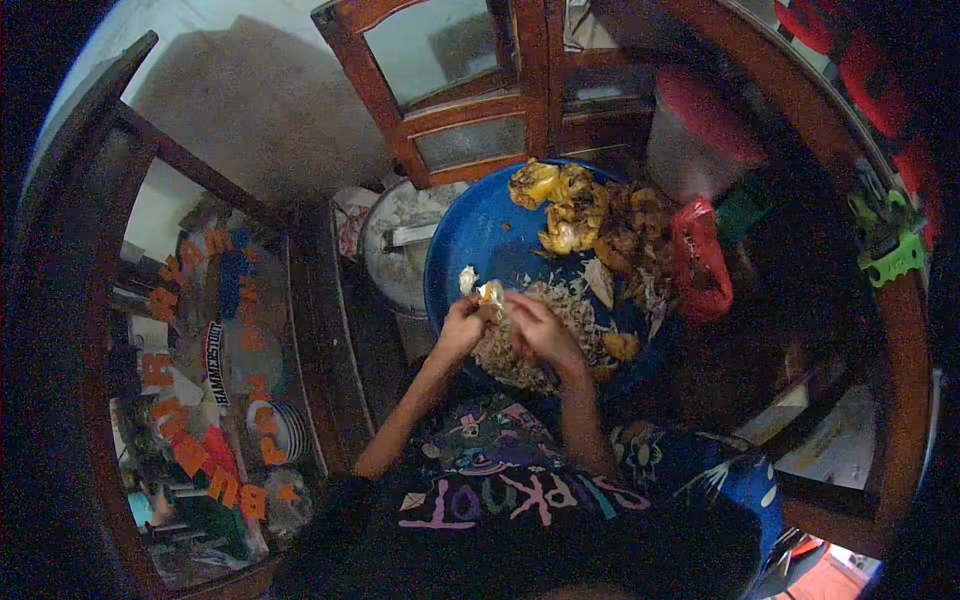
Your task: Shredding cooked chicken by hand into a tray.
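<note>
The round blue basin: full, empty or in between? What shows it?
In between: the basin holds browned meat pieces and pale shredded meat, with bare blue at left.

It's blue all over the basin, golden yellow blotched dark brown on the meat pieces, pale beige on the shreds, red on the plastic bag, black on the shirt with pink and purple lettering!

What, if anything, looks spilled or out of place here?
Nothing stands out clearly. The meat pieces and shredded meat lie on the blue tray, and no spill shows beside it, though the dark right side is hard to judge.
</note>
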The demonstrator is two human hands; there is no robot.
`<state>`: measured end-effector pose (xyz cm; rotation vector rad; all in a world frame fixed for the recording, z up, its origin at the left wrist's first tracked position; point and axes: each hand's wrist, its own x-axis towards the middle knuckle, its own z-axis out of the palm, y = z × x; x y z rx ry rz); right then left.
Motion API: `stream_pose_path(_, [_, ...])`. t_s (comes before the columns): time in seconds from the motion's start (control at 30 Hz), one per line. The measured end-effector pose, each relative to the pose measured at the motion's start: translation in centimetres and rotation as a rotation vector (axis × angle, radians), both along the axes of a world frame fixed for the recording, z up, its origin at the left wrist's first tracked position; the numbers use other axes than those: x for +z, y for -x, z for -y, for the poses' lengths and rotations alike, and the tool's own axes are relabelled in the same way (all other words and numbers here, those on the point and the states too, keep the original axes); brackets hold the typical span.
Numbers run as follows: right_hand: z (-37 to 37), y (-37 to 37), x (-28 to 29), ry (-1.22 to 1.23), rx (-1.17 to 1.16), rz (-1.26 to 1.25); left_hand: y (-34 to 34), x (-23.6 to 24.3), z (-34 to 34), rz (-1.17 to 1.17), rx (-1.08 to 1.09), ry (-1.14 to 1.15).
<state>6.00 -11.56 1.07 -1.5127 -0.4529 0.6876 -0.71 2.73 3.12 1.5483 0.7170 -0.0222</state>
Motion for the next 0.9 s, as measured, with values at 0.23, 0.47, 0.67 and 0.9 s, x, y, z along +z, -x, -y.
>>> stream_pose_path(0.23, [-0.2, -0.8, -0.5, 0.432, -0.127, 0.155, -1.8, -1.7, -1.0, -0.059, -0.064, 0.104])
stream_pose_path(0.47, [-0.8, 0.7, -2.4, 0.239, -0.065, -0.057, -2.1, -1.9, -0.3, 0.018, -0.190, -0.034])
stream_pose_path(0.67, [0.5, -0.5, -3.5, 0.253, -0.150, 0.048, -0.6, -2.9, 0.0, -0.074, -0.132, 0.011])
stream_pose_path(0.9, [-0.6, 0.7, -1.3, 0.260, -0.069, -0.054, -0.7, -2.7, 0.0, 0.006, -0.045, 0.078])
